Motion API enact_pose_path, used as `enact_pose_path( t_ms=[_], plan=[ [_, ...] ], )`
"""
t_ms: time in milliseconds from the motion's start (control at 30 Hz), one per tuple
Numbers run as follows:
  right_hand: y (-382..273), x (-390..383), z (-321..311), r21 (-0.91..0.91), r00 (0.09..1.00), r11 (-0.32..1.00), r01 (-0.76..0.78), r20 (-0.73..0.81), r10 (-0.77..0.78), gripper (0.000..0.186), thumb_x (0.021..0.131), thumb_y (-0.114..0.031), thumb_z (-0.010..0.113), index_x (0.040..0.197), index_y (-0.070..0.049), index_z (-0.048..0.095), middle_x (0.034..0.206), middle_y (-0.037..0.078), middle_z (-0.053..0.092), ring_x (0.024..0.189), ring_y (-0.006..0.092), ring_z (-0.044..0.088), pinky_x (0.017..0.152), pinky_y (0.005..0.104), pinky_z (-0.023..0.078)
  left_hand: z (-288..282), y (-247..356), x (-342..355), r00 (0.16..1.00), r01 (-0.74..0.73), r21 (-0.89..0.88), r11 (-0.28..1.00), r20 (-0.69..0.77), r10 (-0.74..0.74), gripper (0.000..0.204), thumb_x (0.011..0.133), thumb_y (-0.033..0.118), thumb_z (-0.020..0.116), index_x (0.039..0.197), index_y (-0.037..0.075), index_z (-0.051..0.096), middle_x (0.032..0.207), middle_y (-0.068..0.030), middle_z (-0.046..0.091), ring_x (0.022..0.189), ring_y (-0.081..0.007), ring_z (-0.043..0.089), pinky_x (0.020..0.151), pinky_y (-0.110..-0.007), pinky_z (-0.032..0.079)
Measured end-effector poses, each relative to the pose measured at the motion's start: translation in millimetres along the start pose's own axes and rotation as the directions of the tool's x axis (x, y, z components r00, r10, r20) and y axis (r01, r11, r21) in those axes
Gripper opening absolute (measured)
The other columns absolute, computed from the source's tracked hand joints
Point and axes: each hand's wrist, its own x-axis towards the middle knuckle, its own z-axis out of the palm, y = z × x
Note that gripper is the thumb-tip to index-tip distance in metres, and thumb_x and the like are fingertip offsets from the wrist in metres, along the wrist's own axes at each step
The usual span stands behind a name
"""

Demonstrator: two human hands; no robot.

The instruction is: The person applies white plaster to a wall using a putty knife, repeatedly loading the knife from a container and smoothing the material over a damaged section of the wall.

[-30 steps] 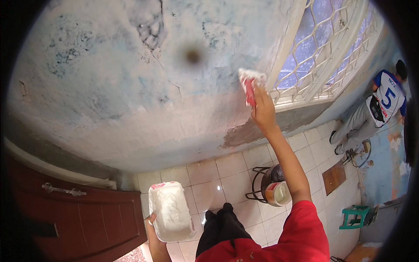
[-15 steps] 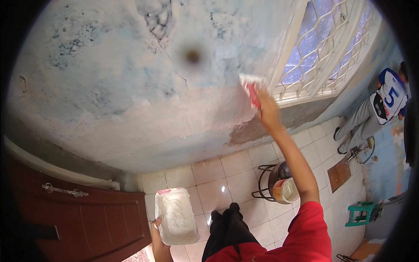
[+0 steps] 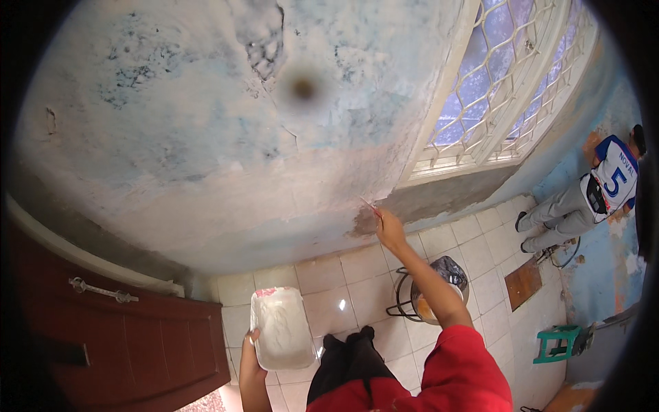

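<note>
My right hand (image 3: pixel 389 228) grips a thin, red scraper (image 3: pixel 368 204), seen nearly edge-on against the cracked, patchy pale pink and blue wall (image 3: pixel 185 158), just below and left of the window (image 3: pixel 511 82) with its white grille. My left hand (image 3: pixel 254 347) holds the side of a white tray (image 3: pixel 298 312) of creamy white paste, low over the tiled floor (image 3: pixel 319 268). Red smudges or markings show on the tray's far rim.
A brown door (image 3: pixel 117 329) stands at left. A dark metal stand (image 3: pixel 400 307) with containers is under my right arm. A co-worker (image 3: pixel 607 185) in a white-blue shirt is at the right wall, near a brown board (image 3: pixel 522 281) and a green stool (image 3: pixel 556 343).
My right hand and scraper have moved down and left along the wall, and the scraper has turned edge-on. The co-worker appears lower in the view.
</note>
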Motion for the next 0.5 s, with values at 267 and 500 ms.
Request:
enact_pose_path(
  t_ms=[267,500],
  plan=[
    [-169,-33,-88,0.679,0.475,-0.455,-0.576,0.731,0.49,0.022,0.1,-0.014,0.052,0.119,-0.004,0.058,0.111,0.007,0.067,0.099,0.019,0.065,0.087,0.0368,0.053,58,26,-22,0.994,-0.104,0.066,0.992,0.048,0.101,0.055,0.094,0.033,0.062,0.133,-0.003,0.046,0.121,-0.014,0.059,0.112,-0.0236,0.06,0.095,-0.037,0.049],
    [-245,-34,-180,0.746,0.581,-0.576,-0.334,0.644,0.497,0.028,0.096,-0.012,0.059,0.123,-0.005,0.056,0.114,0.005,0.066,0.101,0.0181,0.065,0.091,0.0366,0.052,127,49,-71,0.953,-0.287,-0.021,0.958,0.099,0.287,0.064,0.096,0.035,0.06,0.141,-0.005,0.039,0.13,-0.0167,0.055,0.119,-0.0238,0.057,0.1,-0.036,0.047]
  ],
)
